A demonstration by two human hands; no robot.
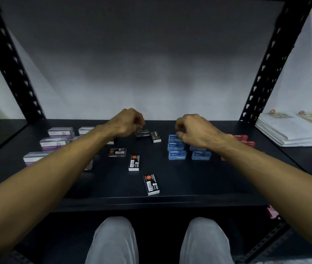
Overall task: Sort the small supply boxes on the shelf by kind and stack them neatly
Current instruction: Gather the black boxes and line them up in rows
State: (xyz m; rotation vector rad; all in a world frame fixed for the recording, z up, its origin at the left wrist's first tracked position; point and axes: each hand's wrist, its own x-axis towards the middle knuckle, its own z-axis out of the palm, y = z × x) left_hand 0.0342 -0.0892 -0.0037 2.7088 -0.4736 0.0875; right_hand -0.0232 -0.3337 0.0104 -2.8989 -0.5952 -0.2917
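Both hands hover, fingers curled, over the black shelf (189, 187); whether either holds anything cannot be told. The left hand (127, 121) is just beside the far black staple boxes (142, 133), their long axes running left-right; the right hand (193, 130) hangs over the blue staple boxes (177, 155).

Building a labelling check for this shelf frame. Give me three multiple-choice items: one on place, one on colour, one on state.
1. Where do the blue boxes sit relative to the black boxes?
A. To their right
B. To their left
C. On top of them

2. What colour are the boxes at the far right of the shelf?
A. Green
B. Red
C. Yellow

3. How does the black box nearest the shelf's front edge lie?
A. Stacked on another
B. Held in a hand
C. Alone, flat on the shelf

Answers: 1 A, the blue group is right of centre. 2 B, red boxes show beyond the right hand. 3 C, nothing touches it.
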